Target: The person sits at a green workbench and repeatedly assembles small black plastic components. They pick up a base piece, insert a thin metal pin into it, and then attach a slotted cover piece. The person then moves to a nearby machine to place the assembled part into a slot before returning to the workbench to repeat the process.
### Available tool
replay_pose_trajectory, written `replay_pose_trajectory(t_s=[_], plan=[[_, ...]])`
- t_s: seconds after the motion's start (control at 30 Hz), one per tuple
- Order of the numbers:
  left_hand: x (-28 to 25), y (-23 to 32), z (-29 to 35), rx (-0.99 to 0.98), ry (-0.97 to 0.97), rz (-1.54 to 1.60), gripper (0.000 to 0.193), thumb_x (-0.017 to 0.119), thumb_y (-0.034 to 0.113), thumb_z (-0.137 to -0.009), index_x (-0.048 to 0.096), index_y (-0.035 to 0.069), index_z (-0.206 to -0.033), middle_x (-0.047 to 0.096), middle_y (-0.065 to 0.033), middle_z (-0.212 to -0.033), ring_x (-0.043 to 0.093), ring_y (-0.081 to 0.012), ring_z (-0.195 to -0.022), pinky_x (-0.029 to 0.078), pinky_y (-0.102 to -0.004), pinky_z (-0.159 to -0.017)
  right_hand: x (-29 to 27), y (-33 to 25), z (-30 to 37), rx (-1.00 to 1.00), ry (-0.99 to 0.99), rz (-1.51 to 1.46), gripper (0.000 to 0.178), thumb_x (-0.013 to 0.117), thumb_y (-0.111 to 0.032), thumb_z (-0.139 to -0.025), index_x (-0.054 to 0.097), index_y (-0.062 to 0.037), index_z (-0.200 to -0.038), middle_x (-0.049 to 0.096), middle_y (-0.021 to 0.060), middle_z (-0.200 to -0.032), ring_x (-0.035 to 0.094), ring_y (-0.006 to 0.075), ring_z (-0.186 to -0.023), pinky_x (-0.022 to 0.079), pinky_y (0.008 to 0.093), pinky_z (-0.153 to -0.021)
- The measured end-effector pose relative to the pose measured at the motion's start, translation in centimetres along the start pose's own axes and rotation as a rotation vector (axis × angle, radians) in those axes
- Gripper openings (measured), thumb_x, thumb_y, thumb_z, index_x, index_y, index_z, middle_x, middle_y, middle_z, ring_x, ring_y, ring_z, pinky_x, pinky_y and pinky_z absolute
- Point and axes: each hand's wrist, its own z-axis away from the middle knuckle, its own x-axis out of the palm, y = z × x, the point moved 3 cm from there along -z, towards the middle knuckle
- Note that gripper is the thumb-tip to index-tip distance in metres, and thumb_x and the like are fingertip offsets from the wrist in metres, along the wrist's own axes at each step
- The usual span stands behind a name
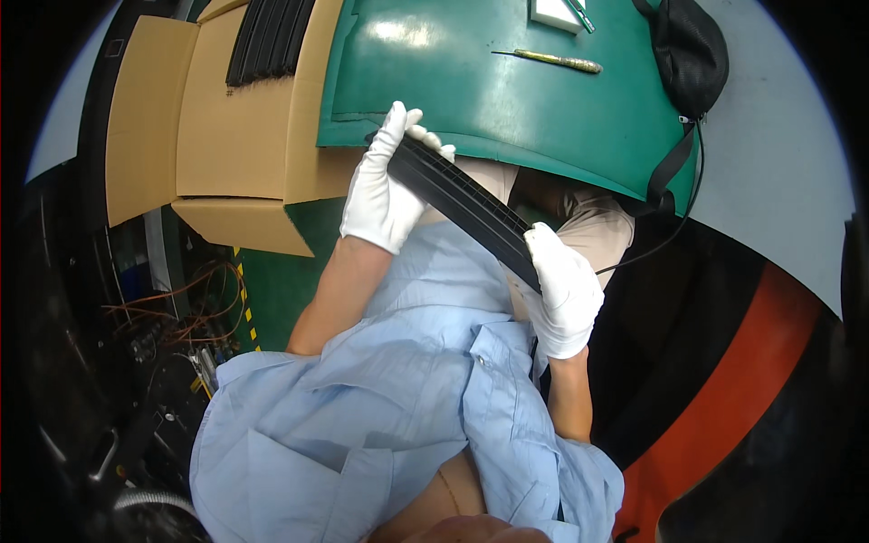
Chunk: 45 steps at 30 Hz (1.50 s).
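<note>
Between my two white-gloved hands I hold a long black slatted strip (466,204), tilted so that its left end is farther from me. My left hand (385,185) grips that far end, with the thumb along one side and the fingertips showing past the other edge. Around the nearer, right end, my right hand (563,291) is closed, its thumb lying on top. The strip is above my lap, just off the near edge of the green mat (407,81). Its underside is hidden.
An open cardboard box (231,136) at the left holds several similar black strips (270,41). On the mat lie a thin tool with a yellowish handle (558,61), a white block (554,14) and a green pen-like tool (581,14). A black bag (690,54) with a strap lies at right.
</note>
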Motion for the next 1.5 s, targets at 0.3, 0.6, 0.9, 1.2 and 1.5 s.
replay_pose_trajectory(t_s=[0.3,0.6,0.9,1.2,1.5], plan=[[0.5,0.1,0.2,0.124,-0.218,0.089,0.026,0.063,-0.006,-0.090,0.060,0.003,-0.114,0.058,-0.0056,-0.083,0.059,-0.0188,-0.082,0.050,-0.0386,-0.092,2.4,0.3,1.0,0.695,0.185,-0.889,0.077,0.090,-0.019,-0.073,0.055,0.0019,-0.137,0.061,0.0156,-0.135,0.061,0.0238,-0.120,0.049,0.0350,-0.103],[-0.2,0.4,-0.3,0.125,-0.412,0.118,0.024,0.066,0.002,-0.092,0.065,0.006,-0.115,0.062,-0.0054,-0.090,0.063,-0.0214,-0.094,0.047,-0.0424,-0.101,2.4,0.4,1.8,0.630,0.122,-0.627,0.056,0.087,-0.013,-0.076,0.065,-0.0014,-0.127,0.067,0.0129,-0.125,0.065,0.0225,-0.113,0.050,0.0331,-0.100],[0.1,0.4,-0.6,0.116,-0.344,0.159,0.049,0.084,0.045,-0.078,0.064,0.007,-0.102,0.059,-0.0012,-0.083,0.059,-0.0168,-0.083,0.047,-0.0363,-0.092,2.7,0.4,2.2,0.604,0.137,-0.673,0.053,0.087,-0.011,-0.076,0.066,-0.0012,-0.125,0.067,0.0133,-0.127,0.065,0.0235,-0.116,0.050,0.0340,-0.101],[-0.7,0.4,-1.0,0.149,-0.300,0.117,0.031,0.076,0.032,-0.090,0.063,0.007,-0.103,0.054,-0.0003,-0.079,0.055,-0.0155,-0.078,0.045,-0.0365,-0.088,2.6,0.4,2.2,0.610,0.153,-0.702,0.054,0.087,-0.009,-0.076,0.067,-0.0013,-0.125,0.067,0.0135,-0.128,0.064,0.0235,-0.117,0.050,0.0342,-0.102],[-0.8,0.6,-1.1,0.138,-0.324,0.114,0.014,0.067,0.009,-0.090,0.061,0.008,-0.103,0.053,-0.0008,-0.076,0.054,-0.0158,-0.075,0.043,-0.0366,-0.087,2.7,0.3,2.3,0.702,0.090,-0.675,0.062,0.087,-0.017,-0.077,0.064,-0.0028,-0.132,0.066,0.0135,-0.131,0.064,0.0225,-0.120,0.048,0.0331,-0.104]])
